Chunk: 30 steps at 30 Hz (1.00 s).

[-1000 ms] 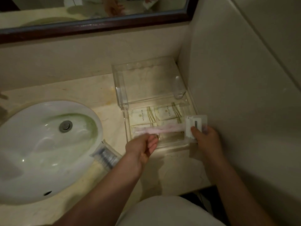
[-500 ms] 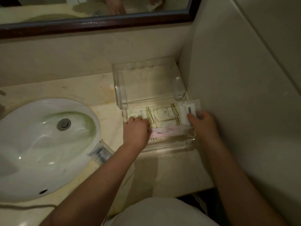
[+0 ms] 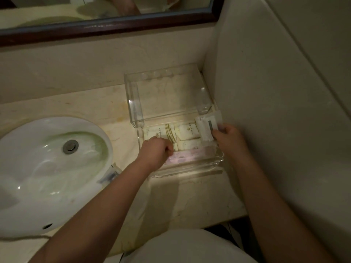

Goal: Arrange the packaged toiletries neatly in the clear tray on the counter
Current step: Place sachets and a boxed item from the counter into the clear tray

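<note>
The left hand point(image 3: 155, 151) is curled on the pink packet point(image 3: 188, 156) in the tray point(image 3: 190, 170). The right hand point(image 3: 227, 138) pinches a white packet point(image 3: 205, 130).

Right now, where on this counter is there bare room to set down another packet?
Free: the counter strip in front of the clear tray, and the stretch between sink and tray, behind the wrapped item. Its raised back shelf looks bare. Crowded: the front compartment, with cream packets, pink packet, white packet, left hand and right hand.
</note>
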Available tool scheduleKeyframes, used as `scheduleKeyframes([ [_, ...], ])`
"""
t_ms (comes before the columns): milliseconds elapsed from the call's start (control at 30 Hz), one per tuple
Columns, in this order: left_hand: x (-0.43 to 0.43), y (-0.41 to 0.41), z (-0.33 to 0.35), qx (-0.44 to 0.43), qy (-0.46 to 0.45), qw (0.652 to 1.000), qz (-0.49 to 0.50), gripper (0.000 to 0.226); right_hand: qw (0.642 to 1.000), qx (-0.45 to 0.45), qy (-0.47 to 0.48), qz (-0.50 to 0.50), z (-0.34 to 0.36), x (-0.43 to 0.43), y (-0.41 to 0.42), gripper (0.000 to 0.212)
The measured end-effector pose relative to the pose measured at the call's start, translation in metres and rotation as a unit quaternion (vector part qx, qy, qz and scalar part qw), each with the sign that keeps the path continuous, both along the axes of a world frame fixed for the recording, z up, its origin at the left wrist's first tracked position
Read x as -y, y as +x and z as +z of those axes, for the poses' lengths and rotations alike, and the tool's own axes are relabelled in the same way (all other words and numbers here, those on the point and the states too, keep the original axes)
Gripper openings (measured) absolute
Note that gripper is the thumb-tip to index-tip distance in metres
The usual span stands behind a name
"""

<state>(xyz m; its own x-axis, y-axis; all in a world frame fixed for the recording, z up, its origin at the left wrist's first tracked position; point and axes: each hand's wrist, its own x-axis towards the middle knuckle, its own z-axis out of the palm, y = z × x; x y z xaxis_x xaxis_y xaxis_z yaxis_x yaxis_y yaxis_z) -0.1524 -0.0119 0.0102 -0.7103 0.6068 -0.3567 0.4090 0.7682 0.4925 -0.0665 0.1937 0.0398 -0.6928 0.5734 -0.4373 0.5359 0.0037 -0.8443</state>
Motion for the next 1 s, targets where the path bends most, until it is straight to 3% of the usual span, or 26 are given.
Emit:
scheduleKeyframes([
  [67, -0.001, 0.000, -0.003, -0.020, -0.026, 0.999, -0.027, 0.023, 1.000, 0.007, 0.012, 0.020, 0.002, -0.001, -0.007, 0.018],
  [233, 0.004, 0.023, 0.003, -0.209, -0.042, 0.976, -0.046, 0.021, 0.994, 0.039, 0.066, 0.072, -0.001, 0.002, -0.026, 0.011],
  [333, 0.001, 0.065, 0.005, -0.163, -0.011, 0.982, -0.090, 0.049, 0.984, 0.050, 0.112, 0.130, -0.004, 0.006, -0.040, 0.013],
  [433, -0.004, 0.087, -0.006, -0.108, -0.062, 0.988, -0.093, 0.068, 0.970, 0.050, 0.128, 0.200, -0.006, 0.012, -0.056, 0.007],
  [600, 0.008, 0.088, -0.023, -0.166, -0.043, 0.983, -0.068, 0.066, 0.932, 0.047, 0.159, 0.323, -0.012, 0.041, -0.078, 0.006],
  [833, 0.022, 0.091, -0.028, -0.197, -0.039, 0.978, -0.052, 0.066, 0.924, 0.042, 0.181, 0.333, -0.024, 0.068, -0.102, 0.011],
  [933, 0.024, 0.090, -0.028, -0.197, -0.024, 0.979, -0.057, 0.069, 0.904, 0.047, 0.250, 0.343, -0.028, 0.075, -0.104, 0.006],
  [1000, 0.026, 0.089, -0.028, -0.195, -0.018, 0.979, -0.063, 0.073, 0.879, 0.038, 0.343, 0.330, -0.032, 0.081, -0.098, 0.017],
])
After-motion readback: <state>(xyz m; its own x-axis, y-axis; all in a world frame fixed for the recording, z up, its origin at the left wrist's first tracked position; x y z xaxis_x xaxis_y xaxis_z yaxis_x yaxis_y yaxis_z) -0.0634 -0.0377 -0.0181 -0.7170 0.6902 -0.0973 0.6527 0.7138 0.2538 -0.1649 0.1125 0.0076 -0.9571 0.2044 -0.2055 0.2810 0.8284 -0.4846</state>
